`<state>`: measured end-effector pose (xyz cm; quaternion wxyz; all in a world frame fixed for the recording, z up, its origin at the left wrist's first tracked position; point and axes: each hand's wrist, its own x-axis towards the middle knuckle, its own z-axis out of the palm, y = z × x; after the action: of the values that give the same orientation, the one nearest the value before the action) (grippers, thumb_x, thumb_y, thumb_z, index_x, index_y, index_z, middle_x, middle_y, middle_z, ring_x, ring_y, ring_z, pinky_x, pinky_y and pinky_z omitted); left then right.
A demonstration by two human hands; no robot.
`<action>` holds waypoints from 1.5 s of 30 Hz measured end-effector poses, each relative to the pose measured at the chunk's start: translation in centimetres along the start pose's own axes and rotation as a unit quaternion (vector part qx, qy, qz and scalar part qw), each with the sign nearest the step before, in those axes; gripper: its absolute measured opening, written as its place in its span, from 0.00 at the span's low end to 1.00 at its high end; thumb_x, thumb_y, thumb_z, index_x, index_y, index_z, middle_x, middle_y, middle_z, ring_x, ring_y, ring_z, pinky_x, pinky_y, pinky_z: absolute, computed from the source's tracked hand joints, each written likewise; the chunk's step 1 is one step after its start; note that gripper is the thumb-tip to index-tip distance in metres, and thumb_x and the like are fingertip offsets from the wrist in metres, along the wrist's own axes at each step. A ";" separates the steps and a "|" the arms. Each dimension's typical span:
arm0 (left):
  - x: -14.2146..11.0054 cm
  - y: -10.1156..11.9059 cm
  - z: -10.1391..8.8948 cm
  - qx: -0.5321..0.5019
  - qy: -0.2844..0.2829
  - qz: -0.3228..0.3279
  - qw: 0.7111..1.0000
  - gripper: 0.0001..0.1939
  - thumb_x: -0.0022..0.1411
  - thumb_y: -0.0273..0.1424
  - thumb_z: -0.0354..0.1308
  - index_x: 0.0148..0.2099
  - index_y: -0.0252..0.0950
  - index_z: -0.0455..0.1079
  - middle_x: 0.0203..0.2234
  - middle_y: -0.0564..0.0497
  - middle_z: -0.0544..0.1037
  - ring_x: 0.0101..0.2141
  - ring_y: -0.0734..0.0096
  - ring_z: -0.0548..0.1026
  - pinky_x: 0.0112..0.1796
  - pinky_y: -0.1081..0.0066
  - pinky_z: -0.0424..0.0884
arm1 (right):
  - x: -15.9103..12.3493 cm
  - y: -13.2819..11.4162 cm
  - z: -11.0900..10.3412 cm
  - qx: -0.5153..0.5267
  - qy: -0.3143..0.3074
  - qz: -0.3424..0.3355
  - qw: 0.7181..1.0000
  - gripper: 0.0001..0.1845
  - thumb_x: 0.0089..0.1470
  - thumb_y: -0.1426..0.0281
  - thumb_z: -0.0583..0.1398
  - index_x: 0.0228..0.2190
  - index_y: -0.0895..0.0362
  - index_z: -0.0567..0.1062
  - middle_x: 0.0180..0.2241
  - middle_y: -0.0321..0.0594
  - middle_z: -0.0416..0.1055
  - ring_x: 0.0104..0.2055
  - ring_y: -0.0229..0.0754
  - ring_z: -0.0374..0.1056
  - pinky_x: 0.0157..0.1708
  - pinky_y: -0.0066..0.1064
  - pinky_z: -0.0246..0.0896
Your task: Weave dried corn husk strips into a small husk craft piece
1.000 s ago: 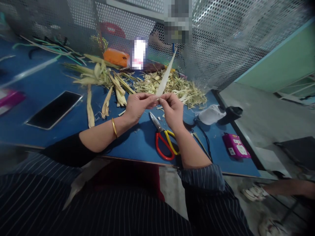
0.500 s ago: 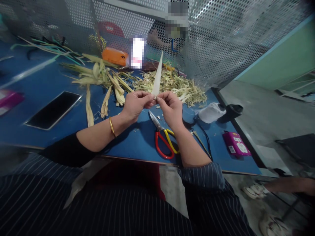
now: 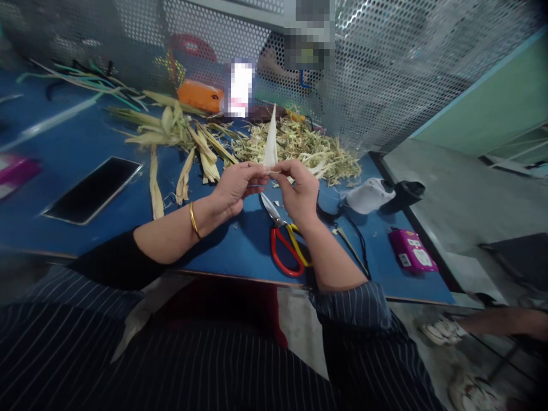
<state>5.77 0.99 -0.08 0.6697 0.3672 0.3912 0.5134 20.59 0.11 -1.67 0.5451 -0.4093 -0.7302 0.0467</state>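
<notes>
A pale, pointed piece of corn husk (image 3: 271,142) stands upright between my hands, its tip pointing away from me. My left hand (image 3: 240,185) pinches its lower end from the left. From the right, my right hand (image 3: 297,191) pinches the same end with thumb and forefinger, the fingertips of both hands nearly touching. The husk's bottom edge is partly covered by the fingers. Below my right hand lie scissors (image 3: 280,237) with one red and one yellow handle, blades pointing away. Behind the husk is a heap of shredded husk (image 3: 317,151).
Whole dried husks (image 3: 166,131) lie at the back left, near an orange packet (image 3: 200,96). A black phone (image 3: 94,188) rests on the blue table (image 3: 218,251) at left. White (image 3: 369,196) and black cylinders (image 3: 405,196) and a purple pack (image 3: 411,250) stand right. A perforated metal screen (image 3: 377,74) rises behind.
The husk's tip has dropped lower and shifted a little left. My right fingers have moved slightly along its lower edge. The scissors and the other table items have stayed put.
</notes>
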 end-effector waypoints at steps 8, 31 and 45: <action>0.2 -0.4 0.3 0.014 -0.004 0.077 0.997 0.08 0.44 0.27 0.69 0.28 0.32 0.72 0.21 0.54 0.76 0.25 0.76 0.76 0.33 0.74 0.73 | 0.2 -0.2 -0.2 0.089 -0.014 0.095 0.991 0.04 0.54 0.73 0.60 0.27 0.55 0.71 0.27 0.33 0.69 0.31 0.35 0.64 0.35 0.30 0.60; 0.1 -0.4 0.4 0.036 0.018 0.063 0.997 0.06 0.49 0.29 0.65 0.26 0.33 0.72 0.19 0.54 0.75 0.21 0.80 0.71 0.27 0.78 0.70 | 0.0 -0.1 0.0 0.039 -0.003 0.042 0.998 0.03 0.55 0.73 0.60 0.33 0.53 0.73 0.32 0.32 0.71 0.34 0.35 0.67 0.38 0.31 0.63; 0.1 -0.3 0.3 0.034 -0.006 0.074 0.997 0.08 0.45 0.28 0.68 0.29 0.34 0.73 0.24 0.53 0.78 0.27 0.75 0.78 0.35 0.73 0.74 | 0.2 -0.3 -0.2 0.045 0.001 0.077 0.996 0.03 0.55 0.72 0.59 0.29 0.54 0.71 0.30 0.34 0.70 0.34 0.37 0.67 0.38 0.32 0.63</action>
<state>6.13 1.00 -0.23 0.6190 0.4209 0.3761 0.5461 20.56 -0.09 -1.29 0.5583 -0.4395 -0.6931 0.1211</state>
